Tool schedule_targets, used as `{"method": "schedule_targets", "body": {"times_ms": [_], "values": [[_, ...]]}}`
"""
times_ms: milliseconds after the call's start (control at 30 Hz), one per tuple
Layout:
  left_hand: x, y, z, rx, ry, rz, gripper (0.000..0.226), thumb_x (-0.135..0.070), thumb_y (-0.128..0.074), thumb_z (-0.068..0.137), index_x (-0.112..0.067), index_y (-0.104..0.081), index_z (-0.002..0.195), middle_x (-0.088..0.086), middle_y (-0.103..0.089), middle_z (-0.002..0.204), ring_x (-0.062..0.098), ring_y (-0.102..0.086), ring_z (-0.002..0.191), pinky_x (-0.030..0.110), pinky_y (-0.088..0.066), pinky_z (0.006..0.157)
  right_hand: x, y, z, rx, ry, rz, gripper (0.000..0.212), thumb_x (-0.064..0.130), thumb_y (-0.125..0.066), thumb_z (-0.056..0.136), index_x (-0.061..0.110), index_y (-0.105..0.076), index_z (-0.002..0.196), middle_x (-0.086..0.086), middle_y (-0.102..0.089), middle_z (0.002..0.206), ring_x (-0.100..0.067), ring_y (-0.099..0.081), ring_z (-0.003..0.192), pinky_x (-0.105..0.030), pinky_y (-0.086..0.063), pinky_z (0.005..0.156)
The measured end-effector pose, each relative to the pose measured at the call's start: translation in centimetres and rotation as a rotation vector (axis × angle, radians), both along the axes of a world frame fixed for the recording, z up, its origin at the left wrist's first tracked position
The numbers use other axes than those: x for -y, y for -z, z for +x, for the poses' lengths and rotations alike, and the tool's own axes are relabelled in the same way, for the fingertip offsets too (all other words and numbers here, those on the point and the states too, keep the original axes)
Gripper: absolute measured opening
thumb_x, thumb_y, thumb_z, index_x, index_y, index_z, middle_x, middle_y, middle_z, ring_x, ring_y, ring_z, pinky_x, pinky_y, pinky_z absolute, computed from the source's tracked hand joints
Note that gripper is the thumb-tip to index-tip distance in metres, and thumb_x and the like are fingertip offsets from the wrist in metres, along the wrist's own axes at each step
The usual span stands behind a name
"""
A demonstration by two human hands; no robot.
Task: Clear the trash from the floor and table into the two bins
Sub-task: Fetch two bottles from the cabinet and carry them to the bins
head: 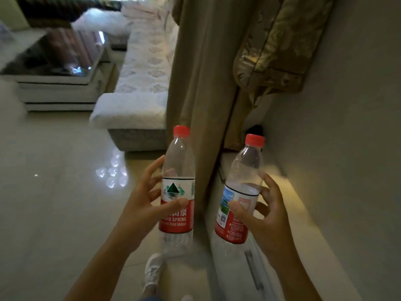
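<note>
Two clear plastic water bottles with red caps and red-and-white labels are held up in front of the body, one in each hand, well above the pale glossy tiled floor (54, 203). Beyond the grips, a white-covered sofa (138, 88) is seen past the left one, and a tan curtain (201, 72) hangs between and beyond the two. A grey wall (347, 148) runs outside the right grip. A dark glass-topped low table (54, 57) lies far beyond the left grip, blurred. No bin is shown.

The left bottle (178, 192) is gripped by the left hand (141, 205) at label height, thumb across the front, fingers curled behind. The right bottle (240, 196) is pinched by the right hand (262, 211) at its label, thumb on the front, fingers wrapped round the far side.

Both bottles appear empty, so they are judged light and easily crushed; only modest pressure is needed. For the carry to be done well, each grip is best kept on the stiffer labelled band, and the bins are to be found before either bottle is released.

The long axis of the left bottle is almost upright, cap above the grip, base below it. The right bottle is tilted, its cap leaning up and outward, its base angled inward below the grip.

A white shoe (153, 270) is seen beneath the left grip.
</note>
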State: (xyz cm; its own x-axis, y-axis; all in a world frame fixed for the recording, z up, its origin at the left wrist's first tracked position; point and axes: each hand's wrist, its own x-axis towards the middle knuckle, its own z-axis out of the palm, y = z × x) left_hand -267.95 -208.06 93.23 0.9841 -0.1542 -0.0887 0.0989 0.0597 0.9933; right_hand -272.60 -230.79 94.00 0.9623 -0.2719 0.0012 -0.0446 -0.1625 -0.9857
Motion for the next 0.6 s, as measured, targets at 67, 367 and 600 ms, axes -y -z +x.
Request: {"method": "schedule_targets", "body": {"times_ms": [67, 367, 600], "values": [[-3.0, -0.2, -1.1, 0.008, -0.092, -0.012, 0.094, -0.04, -0.089, 0.045, -0.058, -0.043, 0.124, -0.012, -0.062, 0.12, 0.016, -0.065, 0.106, 0.041, -0.056, 0.081, -2.8, -0.5, 0.8, 0.025, -0.085, 0.01, 0.074, 0.032, -0.072, 0.061, 0.045, -0.035, 0.124, 0.028, -0.051, 0.114, 0.005, -0.061, 0.095, -0.012, -0.053, 0.065], [-18.4, -1.4, -6.0, 0.039, -0.41, -0.116, 0.089, -0.039, -0.093, 0.038, -0.057, -0.049, 0.113, -0.017, -0.064, 0.116, 0.012, -0.066, 0.102, 0.027, -0.058, 0.065, -17.9, -3.4, 3.0, 0.092, -0.381, 0.075, 0.075, 0.031, -0.074, 0.06, 0.043, -0.04, 0.126, 0.007, -0.061, 0.118, -0.014, -0.066, 0.1, -0.033, -0.058, 0.077], [-33.1, -2.3, -11.7, 0.09, -0.602, -0.088, 0.093, -0.042, -0.091, 0.033, -0.054, -0.049, 0.115, -0.013, -0.064, 0.119, 0.016, -0.066, 0.104, 0.031, -0.058, 0.067, -33.4, -3.1, 2.1, 0.059, -0.58, 0.073, 0.079, 0.043, -0.074, 0.054, 0.048, -0.037, 0.123, 0.011, -0.056, 0.124, -0.014, -0.061, 0.106, -0.033, -0.056, 0.08]]}}
